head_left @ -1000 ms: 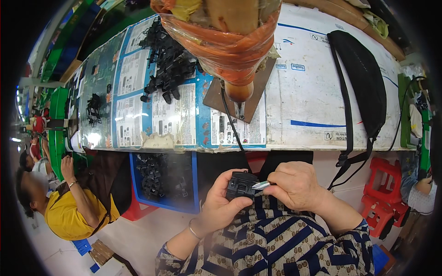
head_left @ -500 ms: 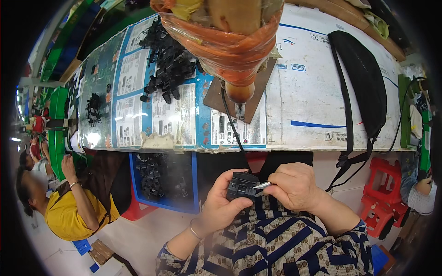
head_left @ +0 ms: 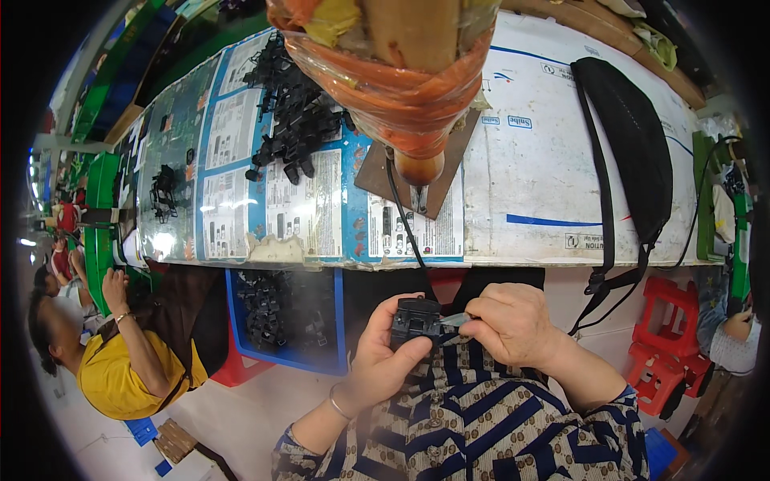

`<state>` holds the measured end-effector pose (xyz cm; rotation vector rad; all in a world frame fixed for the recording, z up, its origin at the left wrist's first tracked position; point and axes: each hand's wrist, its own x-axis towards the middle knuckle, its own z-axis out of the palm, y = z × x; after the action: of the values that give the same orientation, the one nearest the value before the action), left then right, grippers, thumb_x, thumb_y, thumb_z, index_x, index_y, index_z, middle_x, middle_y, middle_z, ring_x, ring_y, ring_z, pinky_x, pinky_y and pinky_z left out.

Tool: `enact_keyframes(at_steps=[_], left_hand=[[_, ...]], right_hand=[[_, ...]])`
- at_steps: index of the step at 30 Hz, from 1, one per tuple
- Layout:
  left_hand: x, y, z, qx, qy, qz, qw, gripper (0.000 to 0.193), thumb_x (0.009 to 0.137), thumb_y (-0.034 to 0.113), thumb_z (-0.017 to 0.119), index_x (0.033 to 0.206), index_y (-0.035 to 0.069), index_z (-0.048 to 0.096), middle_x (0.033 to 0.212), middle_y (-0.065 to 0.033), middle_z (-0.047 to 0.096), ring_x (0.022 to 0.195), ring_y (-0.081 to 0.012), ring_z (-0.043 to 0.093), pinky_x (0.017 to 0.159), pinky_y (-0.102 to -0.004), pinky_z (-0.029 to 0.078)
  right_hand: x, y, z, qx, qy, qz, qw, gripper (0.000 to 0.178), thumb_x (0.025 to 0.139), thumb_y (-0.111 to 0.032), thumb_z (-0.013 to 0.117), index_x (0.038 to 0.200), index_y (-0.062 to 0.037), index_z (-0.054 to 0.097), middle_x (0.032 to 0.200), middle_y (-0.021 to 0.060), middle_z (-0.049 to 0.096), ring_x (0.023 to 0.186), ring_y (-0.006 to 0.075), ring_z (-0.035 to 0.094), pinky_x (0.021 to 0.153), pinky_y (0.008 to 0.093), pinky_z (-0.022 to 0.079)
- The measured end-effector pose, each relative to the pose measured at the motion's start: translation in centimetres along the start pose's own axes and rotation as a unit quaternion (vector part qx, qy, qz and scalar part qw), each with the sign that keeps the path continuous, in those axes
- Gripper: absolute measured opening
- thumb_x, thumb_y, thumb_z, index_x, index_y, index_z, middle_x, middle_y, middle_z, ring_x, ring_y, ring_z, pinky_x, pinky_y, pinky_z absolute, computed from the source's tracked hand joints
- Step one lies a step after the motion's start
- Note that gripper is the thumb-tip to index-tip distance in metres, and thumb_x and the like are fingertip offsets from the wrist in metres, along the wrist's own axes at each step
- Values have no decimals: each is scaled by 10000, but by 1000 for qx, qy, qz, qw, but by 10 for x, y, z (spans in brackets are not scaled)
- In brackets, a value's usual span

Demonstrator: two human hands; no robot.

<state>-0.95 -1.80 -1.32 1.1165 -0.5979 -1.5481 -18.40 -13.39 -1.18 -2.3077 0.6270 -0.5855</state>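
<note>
In front of my torso, just off the table's near edge, my left hand (head_left: 382,357) is closed round a small black plastic part (head_left: 416,317), thumb along its lower side. Pinched in my right hand (head_left: 513,327) is a thin silvery tool like a small blade (head_left: 454,321). Its tip meets the right side of the black part; the exact contact is too small to make out. Left of my hands, a blue crate (head_left: 341,321) contains many similar black parts. A heap of black plastic parts (head_left: 297,120) lies on the table beyond.
A post wrapped in orange material and clear film (head_left: 393,88) stands over a brown board (head_left: 377,180) on the table (head_left: 529,184). A black bag (head_left: 634,152) with straps hangs over the right edge. Red stools (head_left: 666,337) stand right. A person in yellow (head_left: 128,373) sits left.
The black part has tilted in my left hand and shows more of its face. My right hand's tool has shifted slightly, and less of its shiny surface shows.
</note>
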Motion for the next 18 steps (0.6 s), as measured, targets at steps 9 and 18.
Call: enact_keyframes(at_steps=[9, 18], left_hand=[[8, 5, 2, -10, 78, -4, 997, 506, 805, 85, 597, 1242, 42, 345, 1083, -106, 538, 963, -134, 531, 740, -230, 471], [11, 14, 4, 66, 40, 28, 997, 498, 812, -23, 541, 1252, -9, 310, 1156, -83, 460, 1062, -127, 456, 929, -271, 371]], right_hand=[[4, -2, 8, 130, 5, 101, 986, 147, 775, -188, 603, 794, -45, 571, 681, 91, 526, 610, 262, 542, 521, 334, 425], [14, -1, -3, -27, 8, 36, 999, 202, 711, -261, 662, 697, -85, 563, 604, 42, 470, 540, 212, 521, 463, 316, 401]])
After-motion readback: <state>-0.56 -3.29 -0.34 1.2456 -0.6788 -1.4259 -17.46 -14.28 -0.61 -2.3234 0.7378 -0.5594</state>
